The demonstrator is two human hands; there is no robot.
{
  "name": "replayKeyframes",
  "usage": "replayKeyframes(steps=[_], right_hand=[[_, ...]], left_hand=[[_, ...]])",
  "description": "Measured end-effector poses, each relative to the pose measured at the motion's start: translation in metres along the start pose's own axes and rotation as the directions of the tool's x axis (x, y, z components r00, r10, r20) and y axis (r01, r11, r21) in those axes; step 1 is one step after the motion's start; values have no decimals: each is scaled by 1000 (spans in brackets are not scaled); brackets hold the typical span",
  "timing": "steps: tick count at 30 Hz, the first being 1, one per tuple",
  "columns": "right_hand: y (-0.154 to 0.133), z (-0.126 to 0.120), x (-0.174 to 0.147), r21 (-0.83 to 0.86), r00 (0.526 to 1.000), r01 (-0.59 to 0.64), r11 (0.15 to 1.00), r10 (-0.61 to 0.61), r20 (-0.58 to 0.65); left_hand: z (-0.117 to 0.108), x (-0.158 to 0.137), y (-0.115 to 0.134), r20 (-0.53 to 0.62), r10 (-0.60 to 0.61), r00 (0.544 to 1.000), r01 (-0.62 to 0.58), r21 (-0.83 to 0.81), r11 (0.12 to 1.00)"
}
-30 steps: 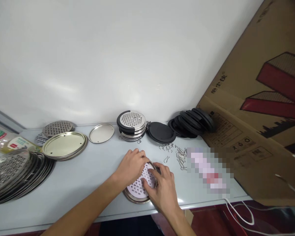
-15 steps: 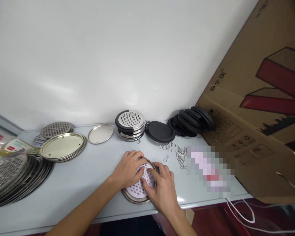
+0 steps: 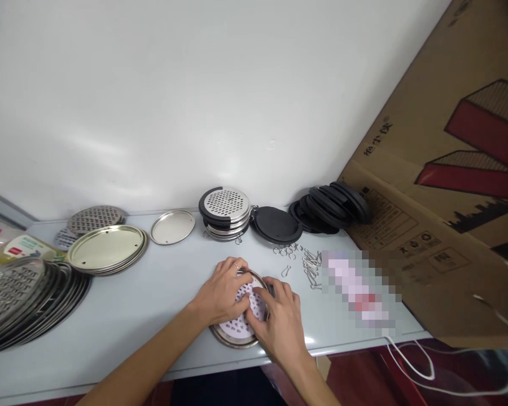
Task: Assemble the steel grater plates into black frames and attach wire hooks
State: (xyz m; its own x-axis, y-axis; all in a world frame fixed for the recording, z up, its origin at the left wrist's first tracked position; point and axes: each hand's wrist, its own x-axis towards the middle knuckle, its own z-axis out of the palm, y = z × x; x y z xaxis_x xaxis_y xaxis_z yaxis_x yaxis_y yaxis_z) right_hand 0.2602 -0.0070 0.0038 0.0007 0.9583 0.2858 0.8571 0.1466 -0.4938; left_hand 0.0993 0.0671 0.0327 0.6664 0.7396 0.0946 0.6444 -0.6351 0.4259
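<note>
In front of me a round perforated disc (image 3: 237, 327), pale and dotted with holes, lies inside a metal rim at the table's front. My left hand (image 3: 224, 290) reaches over its far left side, fingers curled at the rim and thumb on the holes. At the right side my right hand (image 3: 281, 316) grips the rim, its thumb and index finger pressing on the pale face. The two thumbs are close together near the middle. Parts of the disc are hidden under both hands. A ring shows on a finger of my left hand.
Perforated metal discs (image 3: 14, 293) and plain gold-toned lids (image 3: 105, 248) are stacked at left. A single metal lid (image 3: 172, 226), a black-edged stack (image 3: 226, 204), black round covers (image 3: 277, 224), small rings (image 3: 284, 251) and clips (image 3: 312, 268) lie behind. A cardboard box (image 3: 410, 225) stands right.
The view has shifted slightly. Both hands stay on the disc in nearly the same place, with only small movements of the thumbs and fingers.
</note>
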Motion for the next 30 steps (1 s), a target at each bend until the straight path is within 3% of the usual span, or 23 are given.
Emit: replayKeyframes(steps=[8,30], right_hand=[[1,1,-1,13,1000,-4,1000,4,7],[1,3,-1,32,1000,-10,999,10,-1]], left_hand=[[-2,0,3,-2,15,1000,-15,61,998],[-2,-2,1,-18,3,1000,-3,-7,1000]])
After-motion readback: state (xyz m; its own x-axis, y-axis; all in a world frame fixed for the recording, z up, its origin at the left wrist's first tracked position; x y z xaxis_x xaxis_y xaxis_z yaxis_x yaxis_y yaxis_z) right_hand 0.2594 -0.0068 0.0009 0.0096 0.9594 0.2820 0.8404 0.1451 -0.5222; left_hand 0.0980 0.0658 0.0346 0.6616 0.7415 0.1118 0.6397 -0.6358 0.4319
